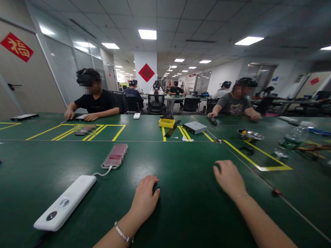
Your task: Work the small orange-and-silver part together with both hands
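My left hand (145,197) rests on the green tabletop (182,221), its thumb apart from the loosely bent fingers, with nothing held. Farther right, my right hand (229,178) also lies on the table, empty, its thumb apart and its fingertips bent down. A bracelet (122,232) circles my left wrist. To the left of that hand is a long white block (67,204) with a dark round spot, perhaps a power bank or power strip. From its far end a white cable (104,173) runs to a phone (115,156) with a blurred screen. Neither hand touches these.
Yellow tape (261,168) marks areas on the table. Farther off are a yellow tray (166,123), a grey box (194,127), a metal bowl (250,136) and a plastic bottle (295,138). Two people wearing headsets sit across the table, and others sit behind them.
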Demonstrator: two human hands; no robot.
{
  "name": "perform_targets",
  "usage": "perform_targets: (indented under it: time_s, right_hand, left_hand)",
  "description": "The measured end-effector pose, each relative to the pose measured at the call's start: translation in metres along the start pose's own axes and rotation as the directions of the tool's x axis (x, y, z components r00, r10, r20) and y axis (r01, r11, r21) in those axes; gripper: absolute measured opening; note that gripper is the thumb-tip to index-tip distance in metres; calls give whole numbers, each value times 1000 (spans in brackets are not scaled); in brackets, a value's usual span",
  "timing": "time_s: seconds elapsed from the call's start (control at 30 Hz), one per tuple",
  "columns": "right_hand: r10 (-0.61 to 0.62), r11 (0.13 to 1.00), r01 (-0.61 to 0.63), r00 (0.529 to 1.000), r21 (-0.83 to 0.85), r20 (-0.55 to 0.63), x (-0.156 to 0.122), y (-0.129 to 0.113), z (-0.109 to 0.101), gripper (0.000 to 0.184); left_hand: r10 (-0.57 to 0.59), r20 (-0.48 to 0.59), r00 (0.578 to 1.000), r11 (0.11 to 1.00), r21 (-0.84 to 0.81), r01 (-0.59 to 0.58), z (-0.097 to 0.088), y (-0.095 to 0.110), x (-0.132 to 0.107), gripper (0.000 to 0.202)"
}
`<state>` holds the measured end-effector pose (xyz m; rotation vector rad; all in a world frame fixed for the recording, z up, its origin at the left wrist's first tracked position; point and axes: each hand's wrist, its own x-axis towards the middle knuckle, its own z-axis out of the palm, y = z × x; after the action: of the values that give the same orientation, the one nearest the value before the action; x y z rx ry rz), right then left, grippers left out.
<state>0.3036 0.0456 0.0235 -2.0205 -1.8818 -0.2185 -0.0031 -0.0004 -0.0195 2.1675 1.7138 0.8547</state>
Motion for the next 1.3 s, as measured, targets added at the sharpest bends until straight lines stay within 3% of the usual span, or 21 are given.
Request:
perform_targets:
  time_s: [0.03,0.1,0.2,0.3,0.37,0.4,0.47,0.5,0.53,0.57,0.63,0.73,0.8,0.87,1.0,1.3]
  right_hand:
    - [-139,989,135,989,67,55,-7,-25,5,40]
    - [-363,922,328,916,206,167,-27,-71,16,43]
    - [-571,805,458,770,377,285,-59,-117,29,48]
    - [-690,708,526,657,471,304,-70,-129,30,47]
    - [-698,700,541,658,466,283,-60,-118,25,41]
    - [-658,737,527,703,424,270,-50,-108,20,38]
    - [-457,882,407,861,237,222,-28,-76,10,35]
    - [-304,952,288,937,107,174,-17,-55,5,35]
    - [-142,989,145,983,-22,114,-8,-32,0,35]
    - [17,991,-11,999,-134,46,-1,-7,-4,36]
    - [298,921,-302,953,-247,-53,6,43,-11,41]
    - [616,766,-606,788,-214,-26,2,105,-13,53]
    - [720,691,-704,689,-164,80,-3,131,-11,58]
    - [743,669,-728,649,-149,164,-4,144,-8,57]
    - [693,720,-670,687,-180,218,0,151,0,48]
    - [605,795,-578,776,-184,178,3,159,8,34]
  left_hand:
    - [11,13,1000,1000,22,-12,1,1,-1,31]
    - [40,31,999,997,59,-41,2,2,-2,38]
    - [91,54,994,990,107,-96,3,5,-5,46]
    - [97,143,985,984,136,-117,3,7,-6,42]
    - [79,193,978,984,141,-107,2,7,-7,41]
    - [72,206,976,985,140,-102,1,8,-7,42]
    - [66,217,974,987,131,-96,-1,8,-7,43]
    - [66,219,974,987,126,-95,-3,9,-7,43]
    - [66,219,973,988,123,-95,-4,10,-7,43]
    - [64,220,973,988,122,-93,-5,11,-7,42]
    - [53,224,973,989,126,-83,-6,12,-7,42]
    - [41,228,973,990,124,-71,-5,13,-7,43]
    - [47,223,974,990,121,-75,-4,12,-7,42]
    - [53,221,974,990,119,-81,-4,12,-8,42]
    - [47,236,971,990,118,-76,-5,11,-8,43]
    - [49,227,973,992,99,-73,-6,11,-8,42]
